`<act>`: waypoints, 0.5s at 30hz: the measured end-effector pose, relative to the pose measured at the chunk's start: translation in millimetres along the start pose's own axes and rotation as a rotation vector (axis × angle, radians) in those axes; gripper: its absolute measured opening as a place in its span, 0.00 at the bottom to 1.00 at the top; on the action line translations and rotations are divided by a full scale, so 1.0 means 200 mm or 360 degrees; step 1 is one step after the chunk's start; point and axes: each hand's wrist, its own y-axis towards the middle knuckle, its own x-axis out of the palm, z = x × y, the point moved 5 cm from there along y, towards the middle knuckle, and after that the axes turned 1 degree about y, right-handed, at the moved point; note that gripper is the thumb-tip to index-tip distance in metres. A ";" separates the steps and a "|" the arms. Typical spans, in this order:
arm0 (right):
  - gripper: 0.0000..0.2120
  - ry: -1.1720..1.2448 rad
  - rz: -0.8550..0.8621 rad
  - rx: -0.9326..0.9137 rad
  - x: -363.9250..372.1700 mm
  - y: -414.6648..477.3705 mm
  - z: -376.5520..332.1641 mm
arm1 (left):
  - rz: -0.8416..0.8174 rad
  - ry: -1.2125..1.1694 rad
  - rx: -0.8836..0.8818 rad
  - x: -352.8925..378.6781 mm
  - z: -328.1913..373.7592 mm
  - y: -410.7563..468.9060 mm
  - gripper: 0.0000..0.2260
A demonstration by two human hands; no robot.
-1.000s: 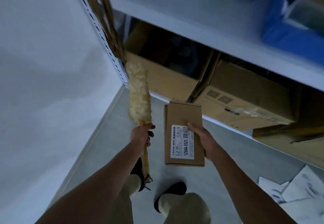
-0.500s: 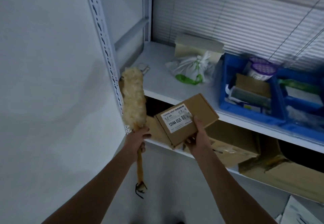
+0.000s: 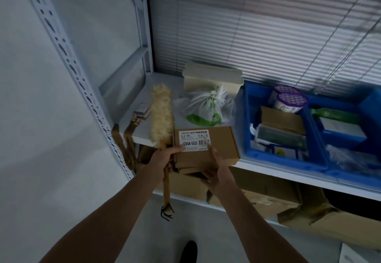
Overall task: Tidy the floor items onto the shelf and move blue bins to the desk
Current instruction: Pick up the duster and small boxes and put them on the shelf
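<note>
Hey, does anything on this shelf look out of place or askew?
Yes. The duster lies with its handle sticking out past the shelf edge, and the cardboard box overhangs that edge, both gripped by hands.

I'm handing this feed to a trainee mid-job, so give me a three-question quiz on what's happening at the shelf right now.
1. True or false: the left hand holds the duster by its handle.
2. The cardboard box sits at the shelf edge. What lies right behind it? A) tied plastic bag B) purple-lidded tub C) paint brushes
3. Fill in: the blue bin is to the ___ of the box.

Key: 1 true; 2 A, the plastic bag; 3 right.
</note>
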 end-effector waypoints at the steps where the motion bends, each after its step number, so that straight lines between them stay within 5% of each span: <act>1: 0.48 -0.0022 -0.0017 0.0009 0.00 0.05 -0.05 | 0.0005 -0.0014 -0.0027 0.02 0.04 0.05 0.25; 5: 0.51 -0.0246 0.0320 -0.0143 -0.14 0.27 -0.32 | 0.0037 -0.0015 -0.0158 0.08 0.18 0.24 0.20; 7: 0.40 -0.0444 0.0423 -0.0220 -0.16 0.33 -0.43 | 0.0018 0.0025 -0.0190 0.10 0.23 0.33 0.23; 10: 0.09 -0.0685 0.0408 -0.0244 -0.13 0.41 -0.52 | -0.0008 0.0066 -0.0153 0.14 0.27 0.46 0.37; 12: 0.04 -0.0842 0.0388 -0.0317 -0.09 0.46 -0.54 | -0.0027 0.0092 -0.0059 0.17 0.30 0.54 0.40; 15: 0.04 -0.0993 0.0428 -0.0397 -0.06 0.51 -0.54 | 0.0033 0.0137 0.0054 0.18 0.35 0.60 0.31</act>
